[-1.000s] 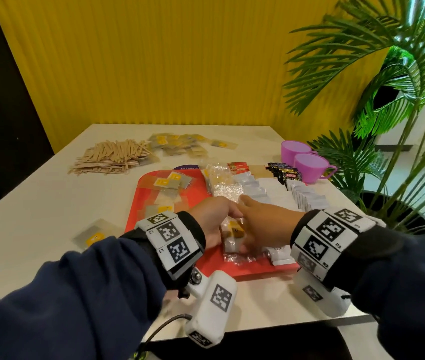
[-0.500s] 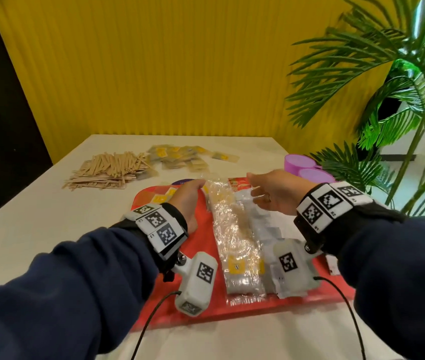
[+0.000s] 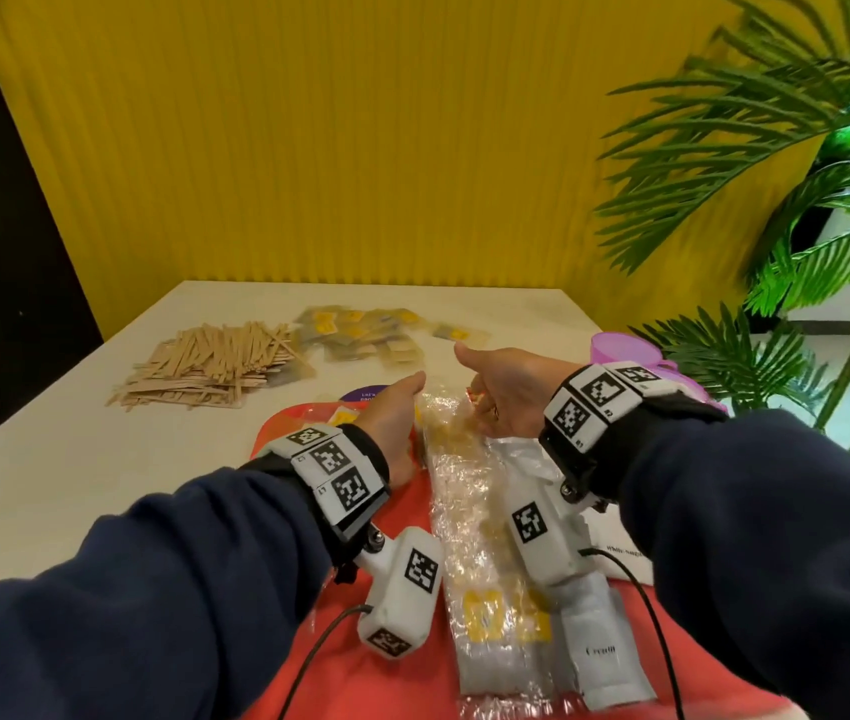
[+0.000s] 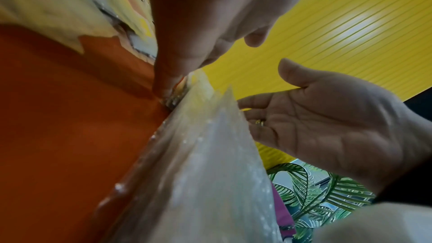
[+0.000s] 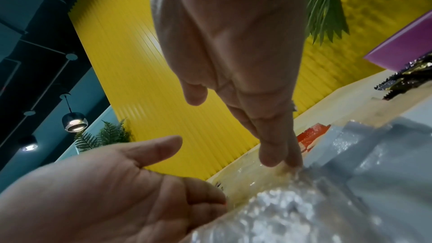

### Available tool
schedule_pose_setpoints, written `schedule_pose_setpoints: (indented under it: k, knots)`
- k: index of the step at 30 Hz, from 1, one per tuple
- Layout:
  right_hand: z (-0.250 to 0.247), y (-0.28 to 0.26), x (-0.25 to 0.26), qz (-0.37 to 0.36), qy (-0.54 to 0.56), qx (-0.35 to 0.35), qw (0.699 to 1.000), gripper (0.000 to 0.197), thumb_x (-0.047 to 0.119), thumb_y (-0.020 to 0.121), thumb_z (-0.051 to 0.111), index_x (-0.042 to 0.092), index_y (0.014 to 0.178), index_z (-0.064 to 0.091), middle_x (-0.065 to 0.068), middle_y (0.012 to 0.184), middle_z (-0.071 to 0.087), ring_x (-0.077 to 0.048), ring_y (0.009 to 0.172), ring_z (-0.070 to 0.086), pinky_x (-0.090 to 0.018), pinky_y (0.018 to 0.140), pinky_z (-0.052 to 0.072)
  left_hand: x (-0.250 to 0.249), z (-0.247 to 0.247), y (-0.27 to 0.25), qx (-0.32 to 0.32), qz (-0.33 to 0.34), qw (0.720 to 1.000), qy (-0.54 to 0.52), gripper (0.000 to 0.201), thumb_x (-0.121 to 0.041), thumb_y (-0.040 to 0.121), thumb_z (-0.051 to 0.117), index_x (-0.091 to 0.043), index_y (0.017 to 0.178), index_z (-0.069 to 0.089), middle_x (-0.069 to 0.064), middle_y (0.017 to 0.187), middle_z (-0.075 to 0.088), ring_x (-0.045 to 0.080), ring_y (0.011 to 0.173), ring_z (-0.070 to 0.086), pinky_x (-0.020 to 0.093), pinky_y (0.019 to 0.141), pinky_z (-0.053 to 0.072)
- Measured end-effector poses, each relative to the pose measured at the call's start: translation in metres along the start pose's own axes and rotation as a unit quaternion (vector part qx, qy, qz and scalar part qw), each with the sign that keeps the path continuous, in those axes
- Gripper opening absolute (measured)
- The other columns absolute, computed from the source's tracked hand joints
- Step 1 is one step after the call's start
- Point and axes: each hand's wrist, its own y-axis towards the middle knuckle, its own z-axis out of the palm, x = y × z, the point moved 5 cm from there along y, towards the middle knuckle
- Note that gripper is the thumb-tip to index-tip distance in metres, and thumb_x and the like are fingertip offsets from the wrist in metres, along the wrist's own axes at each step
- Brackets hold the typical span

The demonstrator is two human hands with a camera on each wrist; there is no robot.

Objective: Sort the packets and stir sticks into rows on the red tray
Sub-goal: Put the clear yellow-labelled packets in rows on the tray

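A row of clear packets (image 3: 469, 511) with yellow labels runs down the middle of the red tray (image 3: 371, 693). White packets (image 3: 594, 652) lie in a row just to its right. My left hand (image 3: 392, 407) and right hand (image 3: 506, 387) flank the far end of the clear row, palms facing each other and fingers straight. In the left wrist view the left fingertips (image 4: 168, 84) touch the tray beside the clear packets (image 4: 210, 154). In the right wrist view the right fingertips (image 5: 275, 154) touch the packets' edge. Neither hand holds anything.
A heap of wooden stir sticks (image 3: 210, 366) and a scatter of loose yellow-labelled packets (image 3: 360, 330) lie on the white table beyond the tray. Purple cups (image 3: 625, 348) stand at the right edge, with a palm plant (image 3: 776, 200) behind. Dark wrapped packets (image 5: 409, 75) lie near the cups.
Both hands have slid from the near end of the clear packet row, where they met, to its far end, with palms now apart along its sides. The head view has tilted lower.
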Motion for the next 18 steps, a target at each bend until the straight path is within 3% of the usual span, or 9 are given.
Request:
schedule_pose_setpoints:
  k: [1,3,5,8,12,13,15,16,18]
  knots:
    - [0.0,0.002,-0.001,0.002,0.0,-0.003,1.0,0.07,0.053,0.094,0.036,0.001,0.14,0.029,-0.013,0.134,0.038,-0.019,0.097,0.047,-0.025,0.067,0.043,-0.001,0.001,0.002,0.008,-0.001,1.0,0.006,0.041,-0.045,0.099,0.029,-0.015,0.113,0.054,0.008,0.073,0.066,0.009,0.06,0.067,0.02,0.057,0.049]
    - [0.0,0.003,-0.001,-0.002,0.015,-0.003,1.0,0.079,0.053,0.094,0.037,0.0,0.147,0.014,-0.018,0.149,0.024,-0.025,0.12,0.042,-0.029,0.08,0.043,-0.001,0.001,0.006,0.015,0.005,1.0,0.007,0.047,-0.044,0.1,0.026,-0.009,0.091,0.056,0.005,0.047,0.061,0.013,0.039,0.06,0.017,0.041,0.044]
    - [-0.004,0.004,0.0,-0.013,0.035,-0.006,0.999,0.079,0.051,0.094,0.039,0.001,0.148,0.012,-0.017,0.146,0.026,-0.025,0.13,0.039,-0.03,0.088,0.044,-0.002,0.002,0.011,0.032,0.011,0.999,-0.004,0.049,-0.045,0.1,0.025,-0.008,0.092,0.056,0.007,0.052,0.064,0.014,0.048,0.065,0.016,0.039,0.045]
    - [-0.01,0.004,0.003,-0.041,0.059,-0.005,0.997,0.077,0.049,0.094,0.042,0.003,0.148,0.012,-0.013,0.127,0.031,-0.022,0.111,0.042,-0.031,0.089,0.041,-0.004,0.004,0.011,0.047,0.007,0.999,-0.009,0.055,-0.047,0.099,0.026,-0.007,0.126,0.053,0.003,0.089,0.066,0.018,0.084,0.066,0.025,0.056,0.047]
    - [-0.008,0.001,-0.002,-0.027,0.015,0.002,1.0,0.076,0.05,0.094,0.04,0.001,0.147,0.017,-0.017,0.147,0.027,-0.024,0.135,0.036,-0.028,0.081,0.046,0.0,0.004,0.009,0.039,-0.005,0.999,0.001,0.052,-0.049,0.098,0.025,-0.009,0.1,0.059,0.006,0.062,0.068,0.016,0.052,0.066,0.023,0.051,0.047]
    - [-0.007,0.001,-0.003,-0.025,0.004,0.004,1.0,0.074,0.05,0.094,0.04,0.0,0.145,0.021,-0.016,0.142,0.035,-0.022,0.131,0.042,-0.026,0.075,0.047,-0.001,0.003,0.008,0.032,-0.007,0.999,0.003,0.052,-0.049,0.098,0.026,-0.01,0.099,0.059,0.006,0.064,0.069,0.016,0.052,0.066,0.023,0.05,0.047]
    - [-0.009,-0.001,-0.003,-0.034,-0.011,0.006,0.999,0.059,0.048,0.094,0.043,0.001,0.13,0.039,-0.009,0.106,0.05,-0.014,0.092,0.055,-0.023,0.063,0.044,-0.003,0.001,0.004,0.019,-0.008,1.0,-0.002,0.052,-0.049,0.098,0.028,-0.008,0.112,0.057,0.01,0.091,0.069,0.018,0.07,0.065,0.027,0.057,0.047]
    - [-0.011,-0.004,-0.002,-0.042,-0.021,-0.001,0.999,0.045,0.046,0.094,0.046,0.005,0.114,0.046,-0.005,0.09,0.047,-0.012,0.075,0.047,-0.022,0.059,0.042,-0.003,0.0,0.001,0.02,-0.012,1.0,-0.011,0.054,-0.048,0.098,0.029,-0.007,0.123,0.053,0.011,0.112,0.064,0.019,0.086,0.063,0.029,0.066,0.046]
    - [-0.017,-0.013,0.0,-0.059,-0.064,-0.023,0.996,0.03,0.039,0.093,0.052,0.009,0.097,0.05,-0.002,0.083,0.045,-0.012,0.068,0.041,-0.021,0.059,0.04,-0.004,-0.001,-0.007,0.02,-0.013,1.0,-0.015,0.06,-0.048,0.098,0.029,-0.006,0.139,0.037,0.008,0.14,0.044,0.022,0.121,0.048,0.034,0.091,0.038]
